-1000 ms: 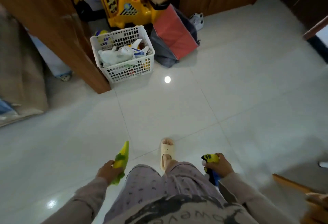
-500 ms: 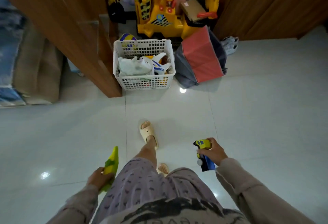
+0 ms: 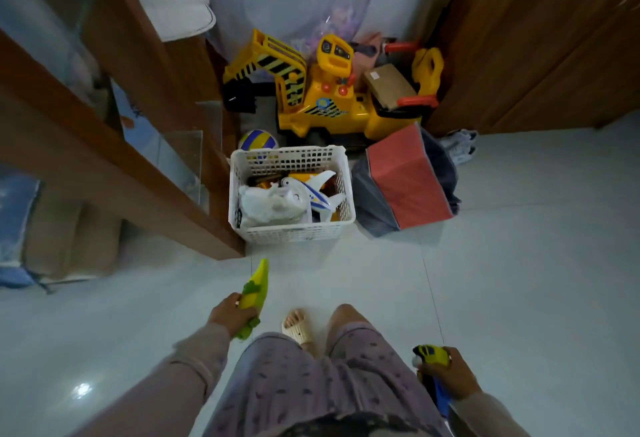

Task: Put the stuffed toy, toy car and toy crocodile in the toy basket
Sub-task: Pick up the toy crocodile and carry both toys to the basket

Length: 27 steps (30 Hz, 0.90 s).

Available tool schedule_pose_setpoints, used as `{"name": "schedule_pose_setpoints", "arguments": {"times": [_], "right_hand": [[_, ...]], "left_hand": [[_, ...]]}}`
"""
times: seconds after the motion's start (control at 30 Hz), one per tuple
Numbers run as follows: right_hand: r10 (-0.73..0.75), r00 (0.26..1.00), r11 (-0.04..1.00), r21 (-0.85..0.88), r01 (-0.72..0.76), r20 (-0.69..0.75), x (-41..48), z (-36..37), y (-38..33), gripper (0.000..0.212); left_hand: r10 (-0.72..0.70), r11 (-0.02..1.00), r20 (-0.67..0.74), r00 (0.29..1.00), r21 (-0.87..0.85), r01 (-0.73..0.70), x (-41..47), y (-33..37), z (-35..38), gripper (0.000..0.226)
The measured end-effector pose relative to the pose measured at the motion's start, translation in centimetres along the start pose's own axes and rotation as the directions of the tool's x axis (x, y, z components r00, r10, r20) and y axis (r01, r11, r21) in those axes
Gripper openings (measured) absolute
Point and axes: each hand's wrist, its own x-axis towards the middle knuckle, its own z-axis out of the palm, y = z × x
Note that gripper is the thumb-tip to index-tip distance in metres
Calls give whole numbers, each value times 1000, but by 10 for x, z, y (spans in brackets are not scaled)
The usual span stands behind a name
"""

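So roughly a third done, by my read: the white toy basket (image 3: 292, 231) on the floor already has a pale soft lump in its near-left corner that I'd guess is the stuffed toy (image 3: 268, 205) (it's next to a toy plane, hard to be sure), while the other two toys are not in yet. The left hand (image 3: 232, 313) hangs low in front of the body with its grip wrapped around the tail end of the yellow-green toy crocodile (image 3: 254, 292), snout pointing up toward the basket but well short of it. The right hand (image 3: 452, 376) is down by the right hip, grip closed on the yellow-and-blue toy car (image 3: 430, 357), well apart from the basket. Both still need dropping in.
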Motion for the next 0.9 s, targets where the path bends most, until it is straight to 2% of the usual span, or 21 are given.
{"name": "schedule_pose_setpoints", "arguments": {"times": [0.17,0.23,0.33,0.4,0.5,0.57,0.63,0.73,0.8,0.9], "right_hand": [[5,996,1000,12,-6,93,38,-4,-53,34],[20,991,1000,9,-22,129,58,-6,-76,41],[29,990,996,-93,-16,138,93,-10,-125,50],[-4,989,983,-181,32,150,118,-14,-162,48],[-42,983,956,-277,91,179,155,-16,-217,29],[7,993,962,-273,27,120,175,-15,-248,17],[33,996,951,-310,-6,82,191,-10,-274,33],[50,992,885,-465,11,119,210,1,-300,54],[46,991,886,-464,19,128,224,10,-310,52],[44,987,892,-451,31,154,246,27,-324,36]], "left_hand": [[3,1000,30,1000,-10,-2,34,44,-14,47],[-34,999,47,998,11,33,43,50,-16,48],[-139,990,59,989,39,137,53,49,-17,51],[-218,976,54,974,38,216,59,49,-19,53],[-290,957,63,955,41,288,74,61,-26,56],[-295,956,58,954,6,295,85,80,-31,54],[-276,958,44,960,-62,278,99,100,-36,53],[-254,963,37,967,-81,256,121,129,-41,47],[-251,966,51,967,-54,254,137,146,-42,46],[-232,971,104,967,-36,237,168,169,-43,51]]}}
